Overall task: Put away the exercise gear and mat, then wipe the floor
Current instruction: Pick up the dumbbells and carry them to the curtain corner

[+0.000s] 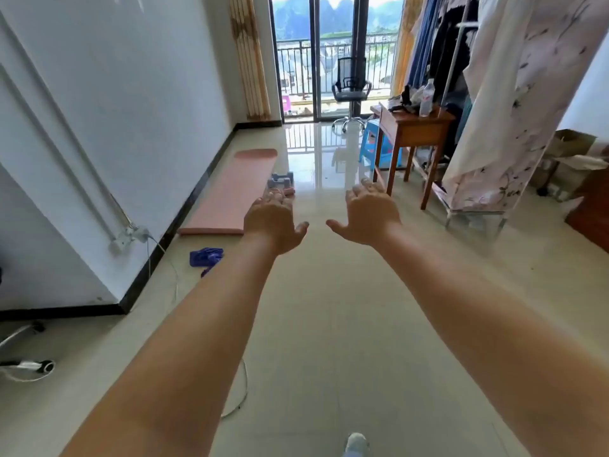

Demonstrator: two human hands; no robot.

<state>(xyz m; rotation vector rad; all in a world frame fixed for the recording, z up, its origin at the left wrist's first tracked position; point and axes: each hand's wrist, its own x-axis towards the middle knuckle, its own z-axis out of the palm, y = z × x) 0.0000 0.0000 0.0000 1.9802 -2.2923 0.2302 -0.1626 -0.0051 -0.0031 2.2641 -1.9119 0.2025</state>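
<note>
both hands empty, left hand (275, 222) and right hand (369, 216) spread open | pink mat (230, 189) at 11 o'clock, long axis running away along wall | dumbbells (280, 182) beside it | left hand nearer

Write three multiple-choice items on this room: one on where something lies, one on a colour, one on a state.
1. Where do the dumbbells lie?
A. On the wooden table
B. On the floor at the mat's right edge
C. On the blue stool

2. What colour is the exercise mat?
A. Pink
B. Green
C. Black

3. What state are the hands in?
A. Both closed on a cloth
B. One holding a dumbbell
C. Both open and empty

Answers:
1 B: the pale dumbbells sit on the tiles beside the mat, past the left hand.
2 A: the mat lies unrolled along the left wall and is pink.
3 C: the left hand and the right hand are stretched forward, fingers spread, with nothing in either grip.
</note>
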